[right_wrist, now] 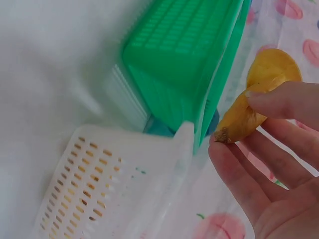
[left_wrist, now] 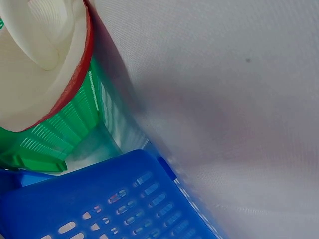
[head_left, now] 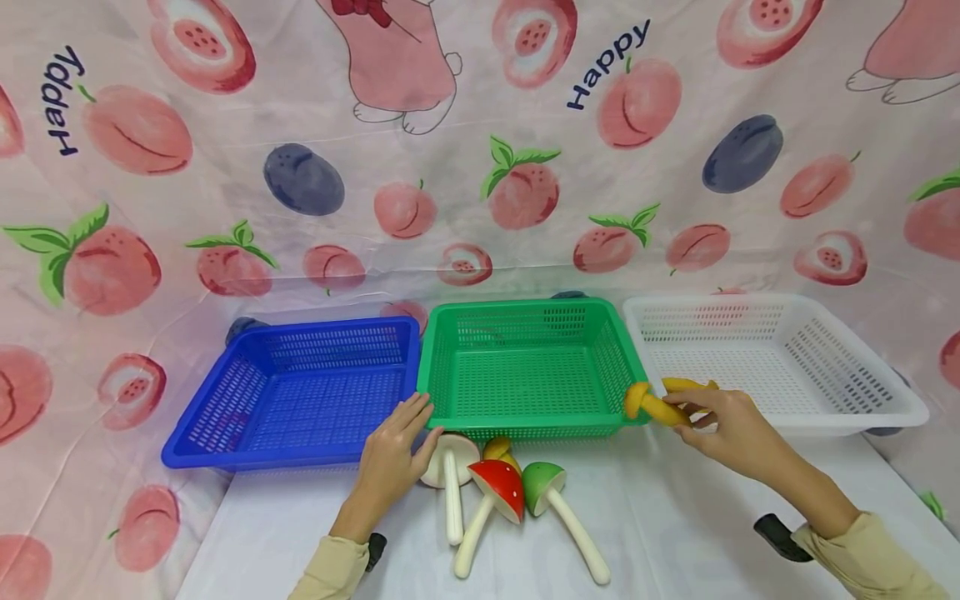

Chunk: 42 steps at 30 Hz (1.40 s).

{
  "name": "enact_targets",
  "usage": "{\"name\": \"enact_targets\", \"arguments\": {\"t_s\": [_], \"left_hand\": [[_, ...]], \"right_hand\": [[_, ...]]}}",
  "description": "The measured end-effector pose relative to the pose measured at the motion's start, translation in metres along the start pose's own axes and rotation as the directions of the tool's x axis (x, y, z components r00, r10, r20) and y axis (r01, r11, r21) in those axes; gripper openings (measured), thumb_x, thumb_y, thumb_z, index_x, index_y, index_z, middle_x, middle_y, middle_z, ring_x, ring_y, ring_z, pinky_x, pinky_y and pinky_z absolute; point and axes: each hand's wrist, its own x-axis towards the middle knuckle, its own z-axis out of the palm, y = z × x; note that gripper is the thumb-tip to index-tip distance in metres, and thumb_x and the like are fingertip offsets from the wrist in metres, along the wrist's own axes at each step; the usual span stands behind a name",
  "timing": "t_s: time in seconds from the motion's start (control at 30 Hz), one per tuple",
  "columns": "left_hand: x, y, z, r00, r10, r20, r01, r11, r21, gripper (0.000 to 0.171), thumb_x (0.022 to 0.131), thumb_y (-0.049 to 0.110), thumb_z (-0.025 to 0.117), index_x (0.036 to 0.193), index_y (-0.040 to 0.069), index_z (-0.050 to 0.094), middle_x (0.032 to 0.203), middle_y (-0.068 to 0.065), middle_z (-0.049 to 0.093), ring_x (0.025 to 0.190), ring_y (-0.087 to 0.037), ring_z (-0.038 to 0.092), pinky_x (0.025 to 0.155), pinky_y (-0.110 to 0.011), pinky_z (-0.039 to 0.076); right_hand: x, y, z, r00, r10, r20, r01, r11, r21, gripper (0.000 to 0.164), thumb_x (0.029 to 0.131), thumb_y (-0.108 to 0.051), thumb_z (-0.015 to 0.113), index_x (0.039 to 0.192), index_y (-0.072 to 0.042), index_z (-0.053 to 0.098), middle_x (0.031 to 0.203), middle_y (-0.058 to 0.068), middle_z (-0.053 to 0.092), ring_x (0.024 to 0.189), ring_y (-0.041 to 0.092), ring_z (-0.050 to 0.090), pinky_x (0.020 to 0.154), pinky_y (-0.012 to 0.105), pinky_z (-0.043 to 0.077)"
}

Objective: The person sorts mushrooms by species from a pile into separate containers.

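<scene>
Beige sleeves (head_left: 873,557) extend over a white-covered table (head_left: 667,533), where a red-capped, white-stemmed mushroom (head_left: 501,490) lies near a green-capped, white-stemmed mushroom (head_left: 546,483). Just beyond rest a white-stemmed mushroom with a pale underside (head_left: 452,500) and a partly hidden mustard-yellow mushroom (head_left: 498,449). A left hand (head_left: 390,454), fingers extended and apparently holding nothing, hovers or rests at the adjoining near corners of a blue slotted plastic basket (head_left: 330,408) and a green slotted plastic basket (head_left: 517,379); contact cannot be told. A right hand (head_left: 723,425) pinches a curved yellow-orange mushroom (head_left: 662,411) between thumb and fingers, beside the corner where the green basket neighbours a white slotted plastic basket (head_left: 738,367). Another yellow piece (head_left: 684,384) shows inside the white basket. Pale pink cloth (head_left: 465,162) printed with peaches hangs behind.
</scene>
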Motion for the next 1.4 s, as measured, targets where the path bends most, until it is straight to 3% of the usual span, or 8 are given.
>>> {"name": "enact_targets", "arguments": {"t_s": [0.2,0.57,0.7,0.87,1.23,1.4], "left_hand": [[0.001,0.000,-0.001,1.000,-0.004,0.003,0.004,1.000,-0.005,0.036,0.083,0.019,0.070,0.110,-0.005,0.068,0.120,-0.018,0.063,0.115,-0.033,0.057,0.098,-0.045,0.046],[0.000,0.000,-0.001,1.000,-0.006,-0.002,0.006,1.000,-0.002,0.037,0.082,0.018,0.071,0.110,-0.005,0.068,0.119,-0.019,0.063,0.115,-0.033,0.057,0.097,-0.045,0.046],[0.000,0.000,-0.001,1.000,-0.001,0.000,0.001,1.000,0.000,0.037,0.082,0.018,0.071,0.110,-0.006,0.068,0.119,-0.019,0.062,0.115,-0.033,0.057,0.097,-0.045,0.046],[0.001,0.002,-0.002,1.000,0.003,0.002,-0.003,1.000,-0.002,0.036,0.082,0.018,0.071,0.110,-0.006,0.068,0.119,-0.019,0.063,0.114,-0.034,0.057,0.097,-0.045,0.046],[0.001,0.001,-0.001,1.000,0.003,0.001,-0.003,1.000,-0.003,0.036,0.083,0.018,0.070,0.110,-0.005,0.068,0.120,-0.019,0.062,0.115,-0.033,0.057,0.098,-0.044,0.046],[0.000,0.001,-0.001,1.000,0.000,0.000,0.000,1.000,-0.005,0.036,0.083,0.018,0.071,0.110,-0.006,0.068,0.119,-0.019,0.063,0.115,-0.033,0.057,0.097,-0.045,0.046]], "right_hand": [[0.008,0.010,-0.004,0.999,0.020,-0.047,-0.020,1.000,-0.008,0.033,0.065,0.010,0.078,0.096,0.005,0.069,0.090,0.015,0.070,0.068,0.019,0.065,0.053,0.020,0.055],[0.025,0.035,-0.012,0.989,0.135,-0.065,-0.137,0.990,-0.033,0.027,0.072,0.004,0.075,0.098,0.006,0.068,0.088,0.019,0.069,0.071,0.030,0.067,0.052,0.028,0.057],[0.031,0.043,-0.013,0.978,0.202,-0.046,-0.204,0.978,-0.049,0.026,0.076,0.000,0.073,0.100,0.006,0.068,0.090,0.022,0.069,0.073,0.034,0.067,0.050,0.024,0.053],[0.036,0.052,-0.010,0.961,0.275,-0.026,-0.276,0.960,-0.046,0.027,0.077,-0.002,0.072,0.101,0.009,0.066,0.091,0.026,0.067,0.076,0.038,0.067,0.051,0.031,0.055],[0.042,0.076,0.004,0.938,0.345,-0.027,-0.346,0.937,-0.044,0.027,0.079,-0.003,0.071,0.098,0.015,0.062,0.090,0.031,0.065,0.075,0.043,0.066,0.055,0.042,0.058],[0.046,0.084,0.011,0.918,0.396,0.001,-0.395,0.916,-0.073,0.031,0.080,-0.007,0.071,0.099,0.015,0.062,0.089,0.029,0.065,0.083,0.047,0.060,0.060,0.043,0.054]]}}
